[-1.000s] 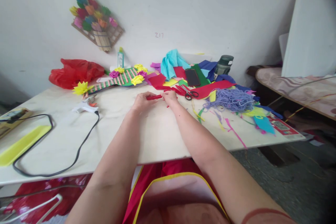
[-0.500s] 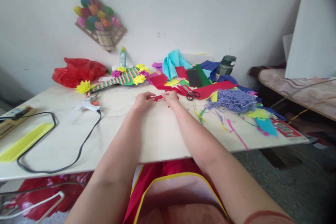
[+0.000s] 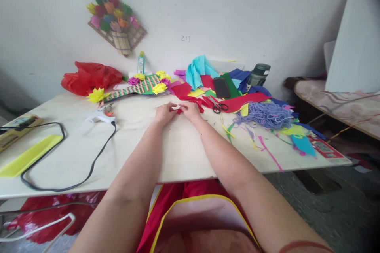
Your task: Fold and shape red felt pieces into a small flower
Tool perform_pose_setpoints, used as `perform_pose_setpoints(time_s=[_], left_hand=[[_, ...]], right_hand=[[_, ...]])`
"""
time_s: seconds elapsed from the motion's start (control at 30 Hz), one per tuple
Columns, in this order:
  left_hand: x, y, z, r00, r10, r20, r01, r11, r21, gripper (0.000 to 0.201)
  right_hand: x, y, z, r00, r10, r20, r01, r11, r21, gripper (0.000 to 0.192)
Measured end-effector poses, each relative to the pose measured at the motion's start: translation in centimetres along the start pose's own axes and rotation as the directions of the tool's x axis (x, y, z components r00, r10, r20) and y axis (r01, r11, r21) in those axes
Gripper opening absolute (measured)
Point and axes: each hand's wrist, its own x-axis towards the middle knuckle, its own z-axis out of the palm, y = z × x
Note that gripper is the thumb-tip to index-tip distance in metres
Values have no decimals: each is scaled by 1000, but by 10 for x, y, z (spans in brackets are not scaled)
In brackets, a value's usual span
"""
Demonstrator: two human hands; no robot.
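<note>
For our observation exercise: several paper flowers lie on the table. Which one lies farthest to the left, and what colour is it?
The yellow spiky paper flower, alone at the left end of the striped woven craft piece; the other flowers, pink and yellow, sit on its right part.

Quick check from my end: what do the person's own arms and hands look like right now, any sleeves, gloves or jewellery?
Both arms are bare along all that shows; no sleeves reach the forearms. The left hand and right hand wear no gloves, and no rings or watch can be made out. A thin dark red band crosses the right upper arm at the frame's lower edge.
</note>
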Motion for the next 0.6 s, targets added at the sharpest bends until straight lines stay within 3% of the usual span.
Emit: perform_pose_setpoints(time_s=[0.13, 0.23, 0.4, 0.47, 0.53, 0.6], left_hand=[[-2, 5, -6, 999, -51, -1, 51, 993, 108, 39], [-3, 2, -14, 983, -178, -47, 182, 978, 105, 34], [-3, -5, -23, 896, -406, -178, 425, 901, 87, 33], [-3, -3, -22, 891, -375, -255, 398, 916, 44, 32], [-3, 3, -18, 914, -251, -318, 261, 965, -14, 31], [-2, 8, -11, 943, -112, -314, 103, 994, -45, 30]], right_hand=[[1, 1, 6, 992, -44, 114, 51, 997, -63, 26], [0, 0, 4, 991, -46, 129, 61, 992, -112, 28], [-6, -7, 1, 975, -107, 195, 156, 954, -255, 28], [-8, -10, 0, 971, -122, 207, 183, 934, -306, 29], [-10, -13, 0, 968, -123, 219, 194, 919, -344, 30], [-11, -17, 0, 966, -109, 234, 192, 908, -371, 31]])
